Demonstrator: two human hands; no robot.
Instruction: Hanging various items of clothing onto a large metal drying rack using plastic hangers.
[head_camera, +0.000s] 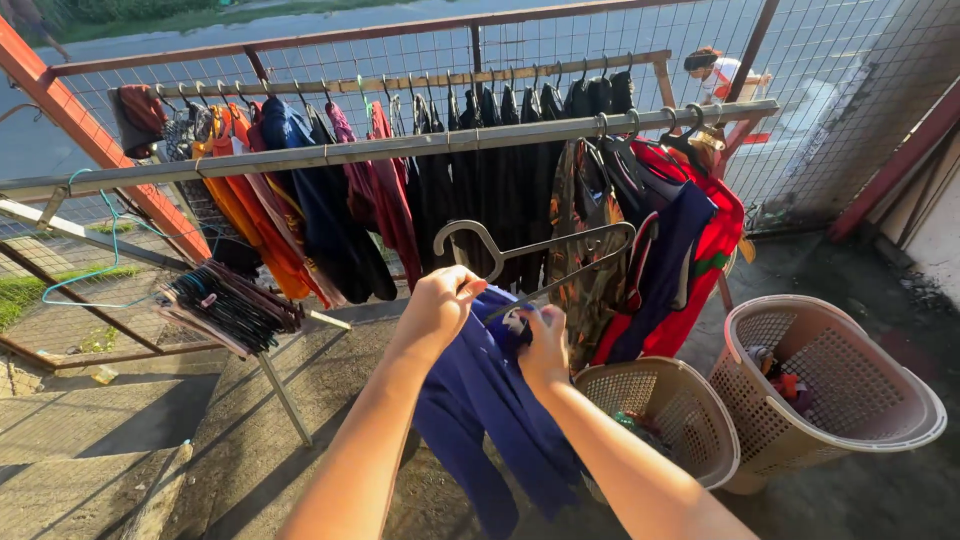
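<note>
My left hand (437, 305) grips the top of a dark blue garment (480, 400) that hangs down in front of me. My right hand (545, 350) pinches the same blue cloth a little lower and to the right. A grey clothes hanger (530, 250) sits at the top of the garment, its hook pointing left above my left hand. Whether either hand also grips the hanger itself I cannot tell. Behind hangs a rail (400, 150) full of clothes on hangers.
Two beige laundry baskets (650, 400) (880, 420) stand on the concrete floor at the right, each with some clothes inside. A bundle of spare hangers (230, 305) rests on a low rack at the left. A mesh fence (820, 60) closes the area; a person stands beyond it.
</note>
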